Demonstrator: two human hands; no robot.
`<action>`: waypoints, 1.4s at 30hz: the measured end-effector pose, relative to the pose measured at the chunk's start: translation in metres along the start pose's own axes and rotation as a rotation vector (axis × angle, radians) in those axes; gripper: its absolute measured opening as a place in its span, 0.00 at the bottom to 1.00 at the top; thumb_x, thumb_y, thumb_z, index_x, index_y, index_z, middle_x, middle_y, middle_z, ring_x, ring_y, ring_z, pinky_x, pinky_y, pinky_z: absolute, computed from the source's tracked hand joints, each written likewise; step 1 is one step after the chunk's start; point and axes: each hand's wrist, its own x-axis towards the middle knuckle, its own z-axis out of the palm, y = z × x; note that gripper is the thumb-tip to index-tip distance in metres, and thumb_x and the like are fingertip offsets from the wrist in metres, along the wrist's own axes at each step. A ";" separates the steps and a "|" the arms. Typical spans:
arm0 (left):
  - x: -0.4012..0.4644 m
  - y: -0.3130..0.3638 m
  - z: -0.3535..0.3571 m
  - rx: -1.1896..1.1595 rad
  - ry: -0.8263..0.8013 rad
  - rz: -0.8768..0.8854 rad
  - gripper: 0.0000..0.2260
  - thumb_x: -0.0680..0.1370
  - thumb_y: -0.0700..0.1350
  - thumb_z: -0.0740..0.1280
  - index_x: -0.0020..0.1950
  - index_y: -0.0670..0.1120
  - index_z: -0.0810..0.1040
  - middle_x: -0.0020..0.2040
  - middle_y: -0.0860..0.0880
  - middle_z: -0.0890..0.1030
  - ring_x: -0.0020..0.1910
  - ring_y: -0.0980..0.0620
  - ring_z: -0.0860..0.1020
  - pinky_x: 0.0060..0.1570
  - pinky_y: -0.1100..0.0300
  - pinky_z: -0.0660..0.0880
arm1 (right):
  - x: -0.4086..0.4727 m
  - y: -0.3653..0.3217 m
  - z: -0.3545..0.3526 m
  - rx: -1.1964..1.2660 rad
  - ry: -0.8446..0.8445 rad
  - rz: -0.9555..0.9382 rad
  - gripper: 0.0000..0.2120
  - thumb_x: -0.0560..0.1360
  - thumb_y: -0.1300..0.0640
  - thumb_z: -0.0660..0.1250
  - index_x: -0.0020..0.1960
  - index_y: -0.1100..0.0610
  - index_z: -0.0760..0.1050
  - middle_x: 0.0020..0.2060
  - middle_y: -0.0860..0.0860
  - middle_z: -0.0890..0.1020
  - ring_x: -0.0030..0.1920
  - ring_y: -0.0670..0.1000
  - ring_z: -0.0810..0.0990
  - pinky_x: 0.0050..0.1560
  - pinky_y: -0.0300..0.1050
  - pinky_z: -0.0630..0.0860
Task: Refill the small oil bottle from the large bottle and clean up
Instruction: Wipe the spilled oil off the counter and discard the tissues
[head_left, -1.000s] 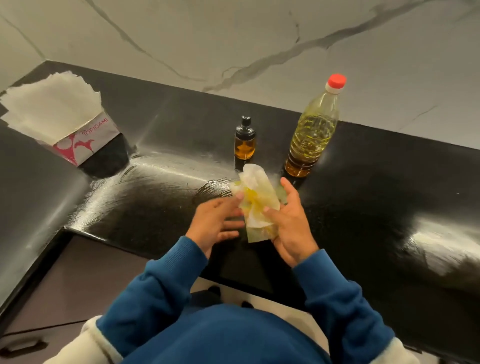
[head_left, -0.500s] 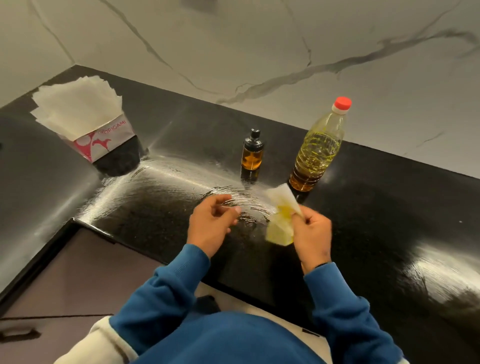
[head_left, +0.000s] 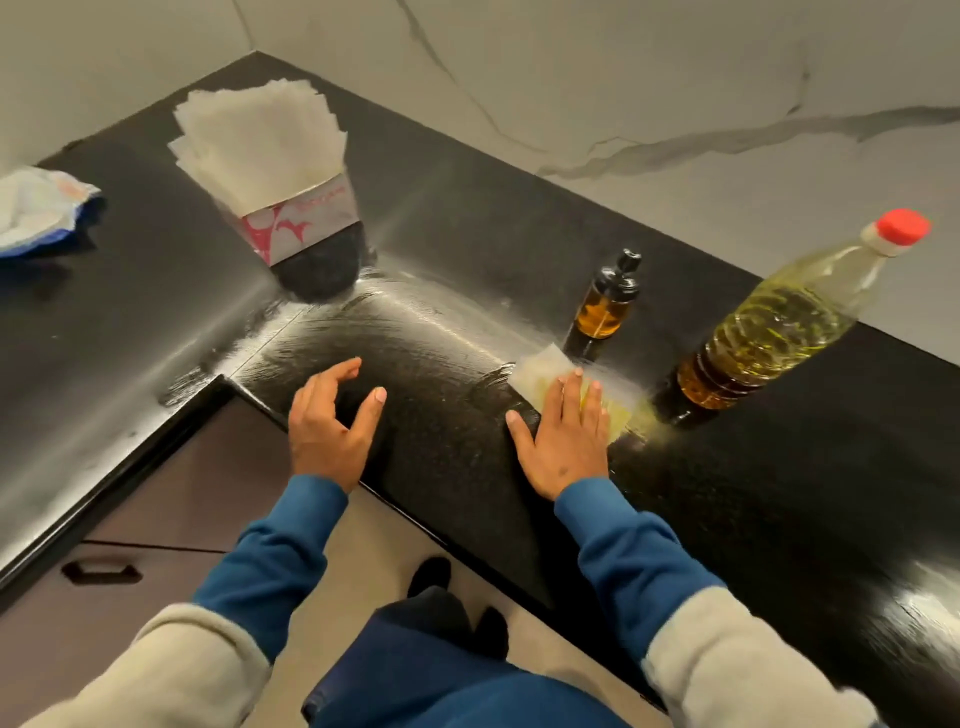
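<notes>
Right hand (head_left: 563, 441) presses flat on an oily tissue (head_left: 545, 371) near the countertop's (head_left: 467, 441) front edge; left hand (head_left: 327, 421) hovers, fingers loosely spread, holding nothing.

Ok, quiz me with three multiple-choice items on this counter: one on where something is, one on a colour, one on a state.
1. Where does the small bottle stand?
A. Left of the big bottle
B. Right of it
C. Inside the napkin box

2. What colour is the big bottle's cap?
A. Black
B. Red
C. Blue

3. What is the right hand doing?
A. Gripping the big bottle
B. Hanging idle
C. Pressing an oily napkin flat on the counter

Key: 1 A, it stands between the box and the big bottle. 2 B, the cap is plainly red. 3 C, straight fingers lie on the yellowed sheet; the left hand holds nothing.
</notes>
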 end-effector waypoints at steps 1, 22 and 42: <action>0.009 -0.009 -0.004 0.017 0.020 -0.020 0.18 0.78 0.44 0.74 0.67 0.43 0.79 0.60 0.44 0.81 0.61 0.45 0.77 0.65 0.51 0.71 | 0.011 -0.011 -0.002 -0.005 -0.009 -0.034 0.41 0.80 0.30 0.44 0.82 0.54 0.41 0.81 0.55 0.37 0.80 0.60 0.33 0.78 0.59 0.37; 0.053 -0.044 0.011 0.324 -0.244 0.106 0.29 0.84 0.54 0.60 0.82 0.46 0.58 0.82 0.44 0.60 0.82 0.47 0.54 0.81 0.49 0.47 | 0.036 -0.042 -0.007 -0.112 -0.060 -0.200 0.48 0.74 0.26 0.34 0.81 0.59 0.36 0.80 0.56 0.34 0.79 0.53 0.32 0.79 0.53 0.36; 0.055 -0.044 0.016 0.381 -0.286 0.032 0.36 0.81 0.47 0.58 0.83 0.45 0.40 0.84 0.45 0.49 0.83 0.53 0.44 0.78 0.60 0.36 | 0.081 -0.168 0.018 -0.097 -0.088 -0.394 0.42 0.79 0.31 0.42 0.82 0.57 0.36 0.80 0.55 0.34 0.79 0.54 0.31 0.79 0.53 0.33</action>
